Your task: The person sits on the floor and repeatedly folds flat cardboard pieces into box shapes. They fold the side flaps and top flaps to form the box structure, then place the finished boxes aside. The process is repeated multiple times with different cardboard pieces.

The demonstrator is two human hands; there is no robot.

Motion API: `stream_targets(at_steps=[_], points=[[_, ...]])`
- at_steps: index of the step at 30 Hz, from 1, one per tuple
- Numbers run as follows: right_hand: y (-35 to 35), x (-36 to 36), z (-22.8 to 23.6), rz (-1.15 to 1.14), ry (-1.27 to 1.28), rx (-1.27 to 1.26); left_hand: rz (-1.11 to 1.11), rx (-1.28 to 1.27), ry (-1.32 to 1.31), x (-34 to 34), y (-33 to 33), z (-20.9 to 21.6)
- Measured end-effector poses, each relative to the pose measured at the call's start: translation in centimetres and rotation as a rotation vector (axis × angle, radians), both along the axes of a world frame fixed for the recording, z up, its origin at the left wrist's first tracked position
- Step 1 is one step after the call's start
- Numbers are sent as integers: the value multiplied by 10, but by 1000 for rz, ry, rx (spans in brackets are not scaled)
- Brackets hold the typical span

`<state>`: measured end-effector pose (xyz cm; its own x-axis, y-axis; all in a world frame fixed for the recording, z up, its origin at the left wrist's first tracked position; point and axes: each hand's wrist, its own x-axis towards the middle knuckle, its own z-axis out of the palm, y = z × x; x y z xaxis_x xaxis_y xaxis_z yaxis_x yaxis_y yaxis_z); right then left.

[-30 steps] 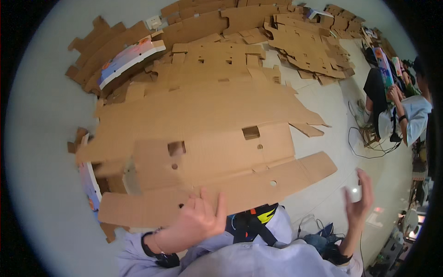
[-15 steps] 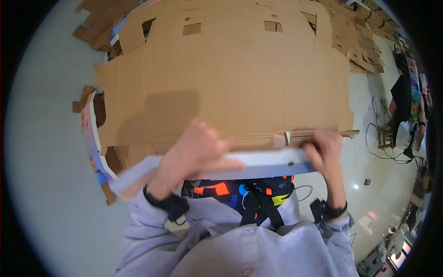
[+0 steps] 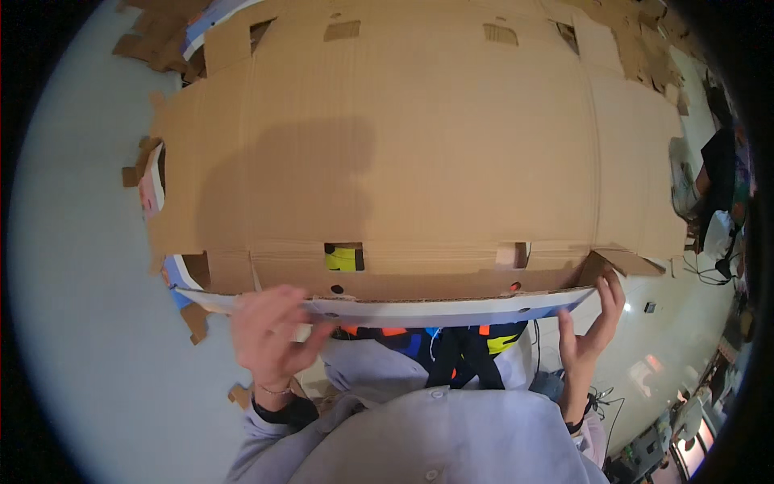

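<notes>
A large flat sheet of brown cardboard [image 3: 451, 145], with slots and cutouts, spreads in front of me. Its near edge has a raised flap [image 3: 451, 312], white and bluish on the side facing me. My left hand [image 3: 278, 335], slightly blurred, is at the flap's left part with fingers and thumb apart. At the flap's right end, my right hand [image 3: 592, 335] has its thumb on the printed face and its fingers over the corner. Whether the left fingers touch the flap is unclear.
More cardboard [image 3: 157, 40] lies at the far left, with another pile [image 3: 653, 48] at the far right. Printed cardboard edges [image 3: 153, 189] stick out beneath the sheet on the left. Black cables [image 3: 709, 274] and a dark bundle [image 3: 717, 173] are on the right.
The near flap has come down and toward me, showing the slots behind it. My left hand has moved left and down along it; my right hand has shifted to its right end.
</notes>
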<state>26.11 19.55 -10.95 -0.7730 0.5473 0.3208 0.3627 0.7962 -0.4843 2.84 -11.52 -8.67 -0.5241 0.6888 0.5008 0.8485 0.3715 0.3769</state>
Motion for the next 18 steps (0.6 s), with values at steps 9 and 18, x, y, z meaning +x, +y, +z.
stream_targets(at_steps=[9, 18], points=[[-36, 9, 0, -280, -45, -327, 668, 136, -247, 9, -36, -25], [-70, 61, -10, -174, 335, -291, 466, 342, -278, 58, -78, -20]])
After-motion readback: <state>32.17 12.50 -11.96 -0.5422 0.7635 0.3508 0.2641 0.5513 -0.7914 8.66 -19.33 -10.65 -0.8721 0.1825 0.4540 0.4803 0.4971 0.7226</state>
